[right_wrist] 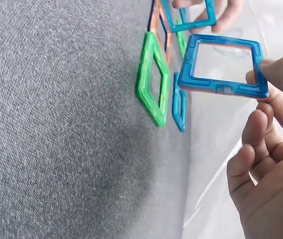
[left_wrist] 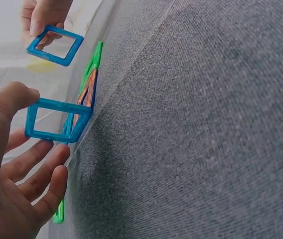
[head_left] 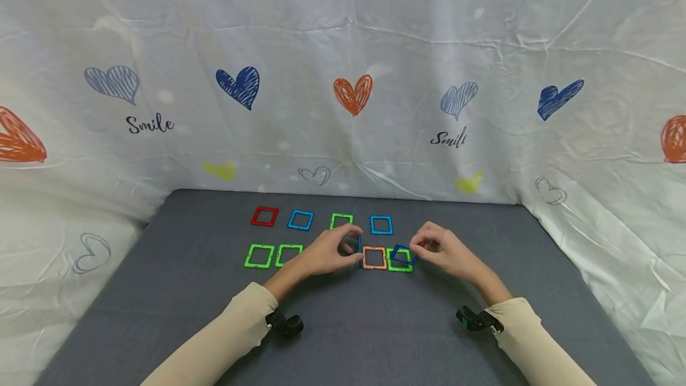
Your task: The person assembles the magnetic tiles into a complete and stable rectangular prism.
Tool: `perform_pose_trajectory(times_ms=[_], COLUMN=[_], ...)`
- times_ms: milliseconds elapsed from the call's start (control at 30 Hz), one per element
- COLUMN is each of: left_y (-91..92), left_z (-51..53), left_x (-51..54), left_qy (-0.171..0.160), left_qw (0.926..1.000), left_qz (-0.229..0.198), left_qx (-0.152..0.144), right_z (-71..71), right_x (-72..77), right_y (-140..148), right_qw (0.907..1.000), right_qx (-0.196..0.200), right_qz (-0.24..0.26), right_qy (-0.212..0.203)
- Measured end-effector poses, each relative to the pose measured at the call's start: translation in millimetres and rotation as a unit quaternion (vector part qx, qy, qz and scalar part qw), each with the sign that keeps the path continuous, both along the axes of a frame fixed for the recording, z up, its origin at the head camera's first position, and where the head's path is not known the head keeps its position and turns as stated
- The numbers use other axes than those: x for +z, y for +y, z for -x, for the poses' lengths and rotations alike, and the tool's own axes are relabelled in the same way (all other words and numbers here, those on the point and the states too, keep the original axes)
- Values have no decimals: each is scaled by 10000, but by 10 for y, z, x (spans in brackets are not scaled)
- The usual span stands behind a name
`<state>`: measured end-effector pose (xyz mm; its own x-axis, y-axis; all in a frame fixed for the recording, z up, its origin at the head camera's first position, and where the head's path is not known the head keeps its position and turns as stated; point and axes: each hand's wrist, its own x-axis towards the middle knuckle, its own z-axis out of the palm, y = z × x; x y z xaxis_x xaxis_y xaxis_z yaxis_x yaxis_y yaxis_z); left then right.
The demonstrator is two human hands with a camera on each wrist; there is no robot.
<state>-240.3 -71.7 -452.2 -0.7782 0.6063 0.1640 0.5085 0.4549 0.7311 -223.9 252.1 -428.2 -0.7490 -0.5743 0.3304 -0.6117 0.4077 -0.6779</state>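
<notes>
My left hand point(head_left: 333, 251) holds a blue square frame point(left_wrist: 57, 135) upright by its edge, between thumb and fingers, at the left side of the orange square point(head_left: 374, 248). My right hand point(head_left: 446, 250) pinches the edge of another blue square point(right_wrist: 224, 89), which is raised above the green square point(head_left: 399, 270) on the cloth. That green square lies just right of the orange one. In the left wrist view the right hand's blue square point(left_wrist: 56, 59) appears beyond the left hand's.
A back row has a red square point(head_left: 265, 224), a blue square point(head_left: 300, 228), a green square point(head_left: 341, 215) partly behind my left hand, and a blue square point(head_left: 382, 232). Two green squares point(head_left: 259, 266) lie left of my left hand. A white printed curtain hangs behind the grey cloth.
</notes>
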Motion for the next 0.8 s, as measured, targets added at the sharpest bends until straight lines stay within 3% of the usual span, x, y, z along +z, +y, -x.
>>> perform_pose_trajectory(times_ms=[200,800], left_y=[1,-11], left_z=[1,-7], left_x=[-4,-4], left_qy=[24,57], left_qw=[10000,9999], left_qz=[16,-46], left_qx=[1,-86], right_z=[1,-94], right_x=[-25,19], right_y=[-50,-189], right_qw=[9995,9997], right_qx=[234,126], right_qz=[27,-170], right_qy=[213,-98])
